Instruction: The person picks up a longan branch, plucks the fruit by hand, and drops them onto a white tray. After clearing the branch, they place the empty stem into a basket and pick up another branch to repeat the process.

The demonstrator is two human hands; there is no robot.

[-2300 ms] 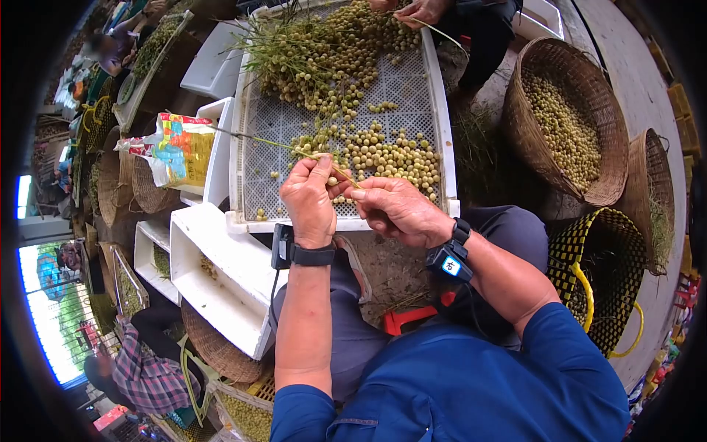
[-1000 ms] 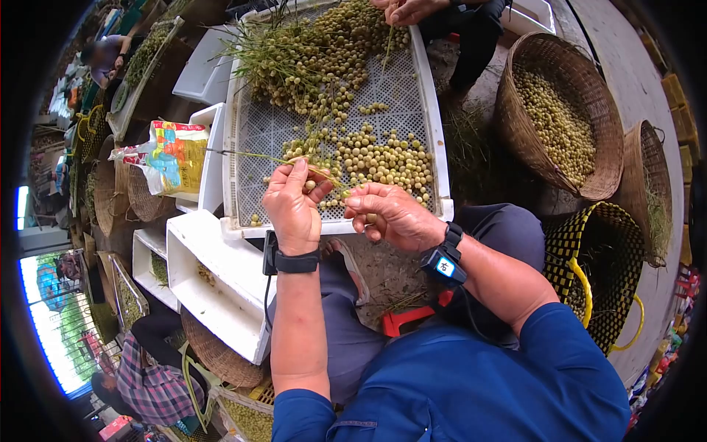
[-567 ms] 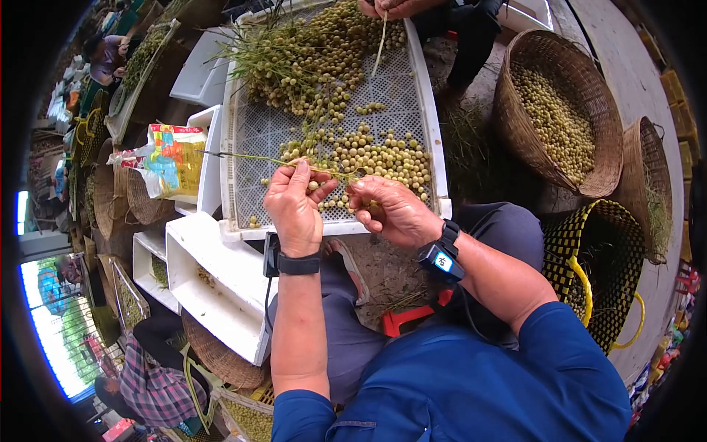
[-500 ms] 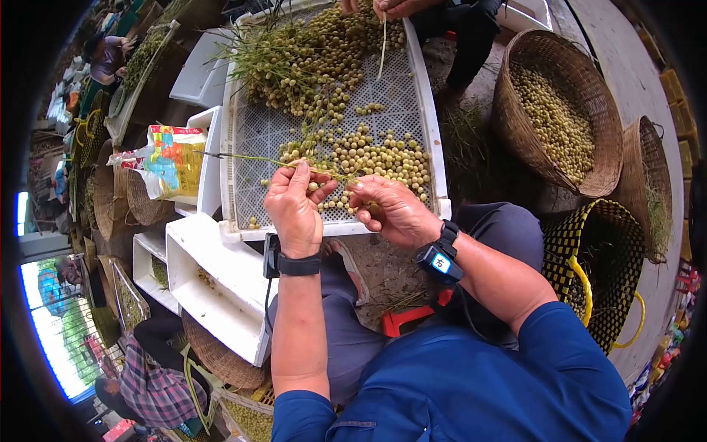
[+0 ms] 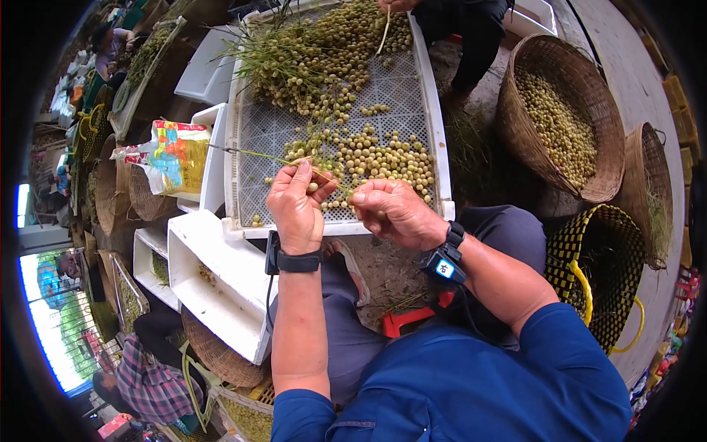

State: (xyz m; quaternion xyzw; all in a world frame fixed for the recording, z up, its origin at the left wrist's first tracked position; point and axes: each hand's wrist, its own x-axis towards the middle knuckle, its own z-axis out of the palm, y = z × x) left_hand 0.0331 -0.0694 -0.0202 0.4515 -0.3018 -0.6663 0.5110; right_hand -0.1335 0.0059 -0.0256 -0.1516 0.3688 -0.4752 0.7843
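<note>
"What's nearest you?"

"My blue shirt, then both hands over the near edge of the tray."

"And your left?"

"My left hand pinches a thin green stem between thumb and forefinger, the other fingers loosely curled. The stem slants above the tray, its far end reaching past the side rim toward a colourful bag."

"The right?"

"My right hand is nearly closed, thumb and forefinger together by the stem's near end. Whether they grip stem or fruit, I can't tell."

"What's in the tray?"

"Loose round fruit just beyond my hands, and farther off a heap of fruit on stems."

"Beyond that?"

"A wicker basket of fruit stands off to the right, and at the far edge a co-worker's hand holds a pale stalk."
</note>
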